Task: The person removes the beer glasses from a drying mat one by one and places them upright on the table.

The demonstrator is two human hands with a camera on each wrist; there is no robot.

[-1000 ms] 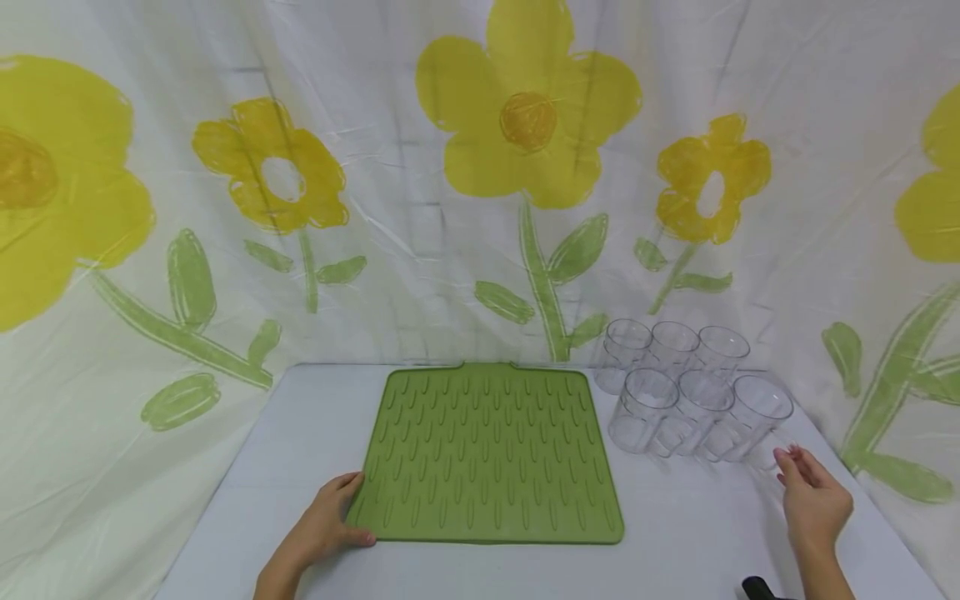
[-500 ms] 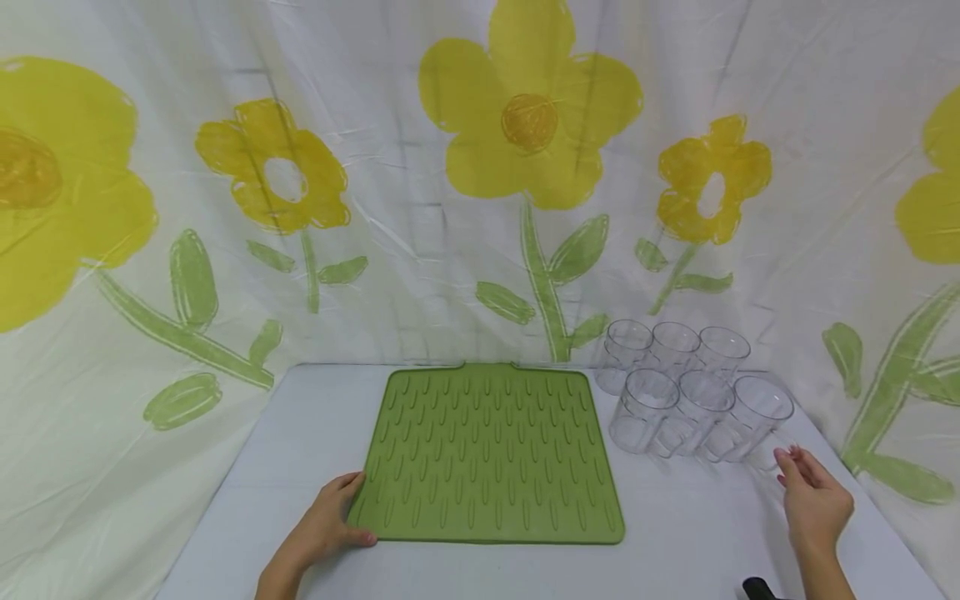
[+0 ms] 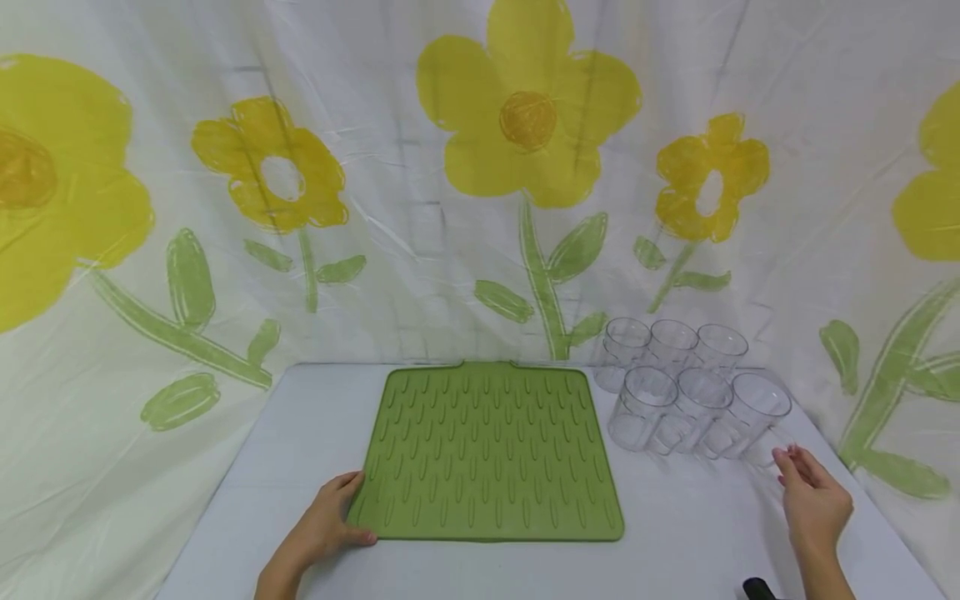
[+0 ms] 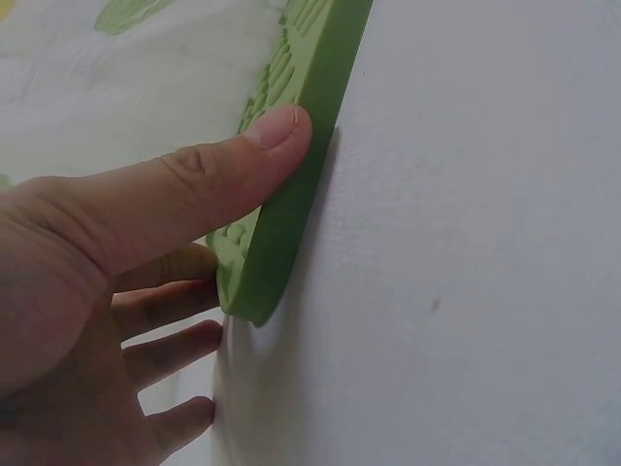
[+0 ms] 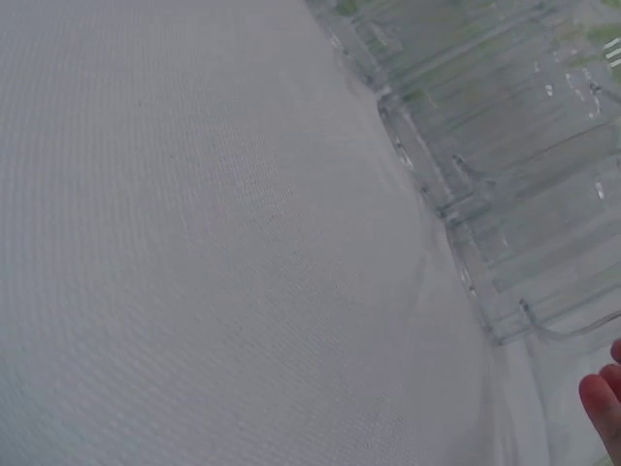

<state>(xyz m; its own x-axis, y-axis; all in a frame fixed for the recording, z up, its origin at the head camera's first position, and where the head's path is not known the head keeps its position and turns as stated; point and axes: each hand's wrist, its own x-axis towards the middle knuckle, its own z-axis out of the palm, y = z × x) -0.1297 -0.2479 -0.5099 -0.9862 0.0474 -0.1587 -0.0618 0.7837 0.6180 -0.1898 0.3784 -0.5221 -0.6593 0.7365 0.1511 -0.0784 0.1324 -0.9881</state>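
A green ridged drying mat (image 3: 487, 450) lies flat on the white table. At its near left corner is my left hand (image 3: 330, 517), the thumb over the front edge and the fingertips against the left side, holding the corner between them. Several clear glass mugs stand upright in two rows at the back right. At the front row's right-hand mug (image 3: 757, 408), my right hand (image 3: 816, 500) has thumb and curled fingers close together at the handle, pinching it. In the right wrist view only a few fingertips (image 5: 602, 388) show, right beside the mug's handle (image 5: 572, 332).
A front-row mug (image 3: 643, 412) stands close to the mat's right side. Behind the white table (image 3: 240, 483) hangs a pale curtain (image 3: 390, 250) printed with yellow flowers. The rounded tip of a black object (image 3: 757, 588) shows at the bottom edge, left of the right forearm.
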